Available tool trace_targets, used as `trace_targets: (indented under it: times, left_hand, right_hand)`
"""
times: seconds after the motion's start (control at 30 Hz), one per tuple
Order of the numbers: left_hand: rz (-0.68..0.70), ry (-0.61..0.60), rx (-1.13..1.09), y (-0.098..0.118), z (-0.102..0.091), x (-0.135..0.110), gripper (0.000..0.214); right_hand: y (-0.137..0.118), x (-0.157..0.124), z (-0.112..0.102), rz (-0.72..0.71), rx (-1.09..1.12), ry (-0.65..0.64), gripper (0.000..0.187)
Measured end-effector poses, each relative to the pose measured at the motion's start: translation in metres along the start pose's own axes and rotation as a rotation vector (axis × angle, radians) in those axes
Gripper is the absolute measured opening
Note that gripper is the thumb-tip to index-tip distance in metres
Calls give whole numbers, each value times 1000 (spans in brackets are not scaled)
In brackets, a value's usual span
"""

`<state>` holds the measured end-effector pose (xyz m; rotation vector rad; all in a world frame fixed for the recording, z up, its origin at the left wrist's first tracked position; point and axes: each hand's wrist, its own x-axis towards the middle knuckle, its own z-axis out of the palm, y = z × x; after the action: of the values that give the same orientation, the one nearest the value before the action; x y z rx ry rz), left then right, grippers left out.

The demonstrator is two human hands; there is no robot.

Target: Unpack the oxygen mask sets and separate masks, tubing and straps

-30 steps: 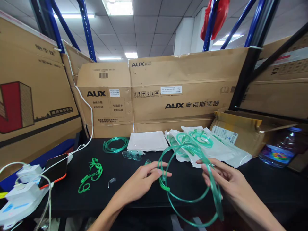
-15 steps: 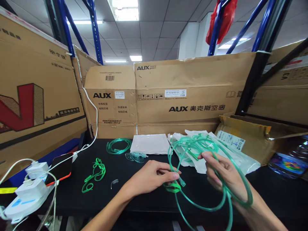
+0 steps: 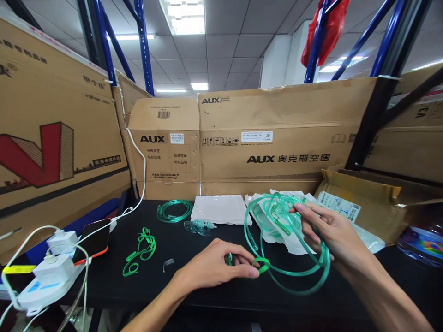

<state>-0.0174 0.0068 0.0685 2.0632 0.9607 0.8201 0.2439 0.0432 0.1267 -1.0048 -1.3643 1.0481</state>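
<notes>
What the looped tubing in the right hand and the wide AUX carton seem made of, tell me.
Looped tubing: probably soft plastic, smooth and glossy; it is translucent green, curves freely and catches highlights. Wide AUX carton: likely cardboard, mostly matte; plain brown, with fold creases and printed lettering.

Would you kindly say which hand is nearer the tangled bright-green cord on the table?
Left. The left hand is right of the cord; the right hand is farther right.

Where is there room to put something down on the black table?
Between the coiled tubing and the small clear piece; also in front of the green cord. Crowded: left, around the white chargers; right, around the pouches, held tubing and open carton.
</notes>
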Motion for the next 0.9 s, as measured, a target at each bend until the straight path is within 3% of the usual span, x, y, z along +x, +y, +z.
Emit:
trace_targets:
  times: [0.17, 0.33, 0.53, 0.7, 0.8, 0.9]
  left_hand:
    - [0, 238, 159, 5, -11, 1, 28]
    - [-36, 402, 138, 3, -30, 2, 31]
    - [-10, 520, 2, -2, -45, 9, 30]
    - [-5, 632, -90, -8, -57, 7, 29]
    - [-23, 675, -97, -13, -63, 0, 29]
    - [-58, 597, -83, -21, -63, -9, 27]
  right_hand:
    - [2, -7, 4, 58, -36, -76, 51]
    - [12, -9, 2, 94, -48, -148, 52]
    - [44, 16, 4, 43, -132, -200, 53]
    - [67, 35, -4, 0, -128, -152, 55]
    - [58, 36, -12, -89, -100, -98, 49]
    - [29, 37, -17, -205, -91, -73, 44]
